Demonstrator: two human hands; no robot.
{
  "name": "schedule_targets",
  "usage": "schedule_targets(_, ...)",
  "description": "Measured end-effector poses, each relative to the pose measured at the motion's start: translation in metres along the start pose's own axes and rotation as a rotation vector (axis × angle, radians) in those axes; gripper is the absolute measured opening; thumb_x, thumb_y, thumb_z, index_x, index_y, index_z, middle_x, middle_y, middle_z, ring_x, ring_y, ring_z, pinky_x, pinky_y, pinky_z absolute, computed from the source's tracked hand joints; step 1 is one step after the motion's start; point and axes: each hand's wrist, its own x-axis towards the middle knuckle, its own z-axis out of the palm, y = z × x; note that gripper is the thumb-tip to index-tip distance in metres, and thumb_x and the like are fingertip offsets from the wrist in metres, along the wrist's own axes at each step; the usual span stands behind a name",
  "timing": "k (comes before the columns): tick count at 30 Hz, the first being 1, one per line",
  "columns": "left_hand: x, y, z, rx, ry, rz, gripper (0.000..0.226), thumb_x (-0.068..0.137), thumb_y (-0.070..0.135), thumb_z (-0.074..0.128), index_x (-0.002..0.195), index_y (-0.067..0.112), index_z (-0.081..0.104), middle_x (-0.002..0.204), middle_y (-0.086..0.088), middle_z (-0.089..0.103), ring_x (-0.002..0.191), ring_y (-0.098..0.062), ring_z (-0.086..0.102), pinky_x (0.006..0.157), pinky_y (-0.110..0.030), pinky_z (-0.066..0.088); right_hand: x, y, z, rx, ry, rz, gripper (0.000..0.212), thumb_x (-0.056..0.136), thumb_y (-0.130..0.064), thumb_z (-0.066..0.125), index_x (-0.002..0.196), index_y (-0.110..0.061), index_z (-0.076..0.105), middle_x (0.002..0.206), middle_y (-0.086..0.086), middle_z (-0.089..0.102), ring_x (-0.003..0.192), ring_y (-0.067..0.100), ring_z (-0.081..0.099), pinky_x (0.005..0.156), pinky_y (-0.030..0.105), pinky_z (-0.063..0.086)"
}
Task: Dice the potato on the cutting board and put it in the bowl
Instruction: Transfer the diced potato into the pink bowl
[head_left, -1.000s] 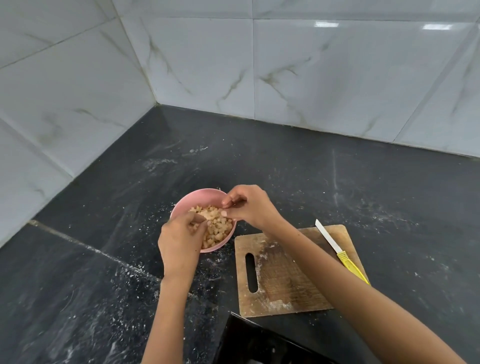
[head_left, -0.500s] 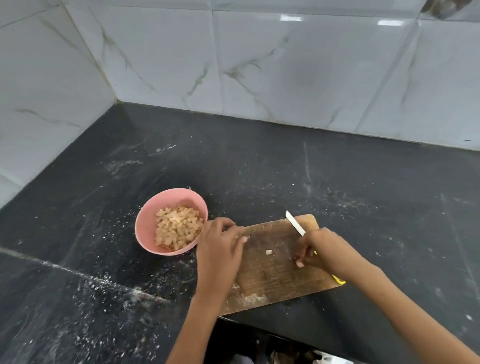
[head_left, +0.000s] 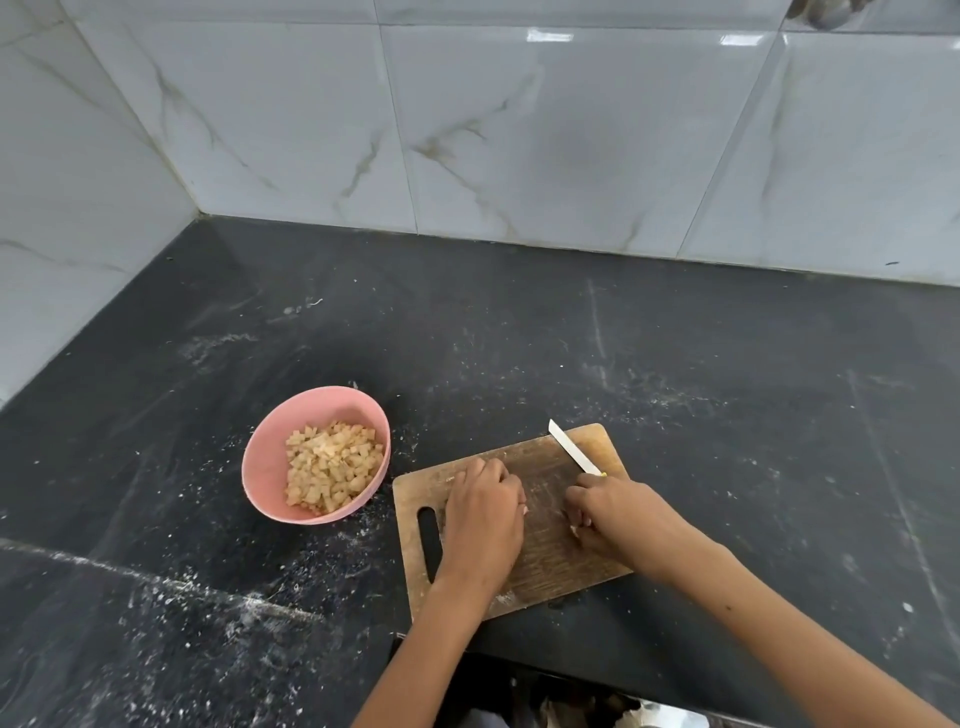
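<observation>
Both hands are down on the wooden cutting board (head_left: 550, 551). The left hand (head_left: 483, 512) rests on it with fingers curled under; what they hold, I cannot tell. The right hand (head_left: 613, 512) pinches a small pale bit. The diced potato (head_left: 332, 465) fills the pink bowl (head_left: 265, 467) left of the board. A white-bladed knife (head_left: 571, 449) lies at the board's far right corner on the dark table (head_left: 727, 395).

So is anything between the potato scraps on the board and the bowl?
Nothing visible. The bowl stands just left of the board, with only bare counter between. Both hands, left and right, are on the board picking at scraps.
</observation>
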Motion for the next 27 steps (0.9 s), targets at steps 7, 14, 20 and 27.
schedule_targets(7, -0.004, -0.006, -0.016, -0.298, 0.038, -0.117, 0.008, 0.088, 0.016, 0.068, 0.084, 0.023, 0.067, 0.09, 0.016, 0.057, 0.087, 0.0, 0.05, 0.077, -0.008, 0.038, 0.005, -0.003, -0.005, 0.159, 0.016, 0.01, 0.008, 0.08, -0.024, 0.059, 0.077, -0.019, 0.053, 0.084, -0.005, 0.057, 0.073, 0.011, 0.049, 0.053, 0.017, 0.03)
schedule_targets(14, -0.011, -0.047, -0.089, -0.619, 0.345, -0.375, 0.015, 0.08, 0.007, 0.076, 0.081, 0.022, 0.074, 0.075, 0.014, 0.071, 0.075, 0.004, 0.063, 0.069, -0.006, 0.044, 0.036, -0.039, -0.04, 0.705, 0.3, -0.051, 0.013, 0.078, -0.009, 0.068, 0.073, -0.02, 0.062, 0.07, -0.009, 0.063, 0.065, 0.003, 0.057, 0.062, 0.011, 0.043)
schedule_targets(20, -0.013, -0.099, -0.116, -0.706, 0.488, -0.619, 0.031, 0.081, 0.002, 0.074, 0.078, 0.033, 0.074, 0.075, 0.007, 0.073, 0.076, -0.005, 0.07, 0.077, -0.033, 0.058, 0.102, -0.114, -0.07, 0.692, 0.57, -0.337, 0.015, 0.083, -0.002, 0.064, 0.086, -0.013, 0.072, 0.085, -0.005, 0.071, 0.075, 0.005, 0.064, 0.073, 0.022, 0.054)
schedule_targets(27, -0.017, -0.121, -0.127, -1.052, 0.466, -0.75, 0.021, 0.09, -0.007, 0.058, 0.099, 0.005, 0.072, 0.077, -0.009, 0.075, 0.071, -0.015, 0.072, 0.063, -0.02, 0.058, 0.133, -0.146, -0.068, 0.707, 0.366, -0.441, 0.023, 0.076, -0.014, 0.076, 0.099, -0.013, 0.074, 0.095, 0.0, 0.073, 0.086, 0.012, 0.068, 0.082, 0.034, 0.054)
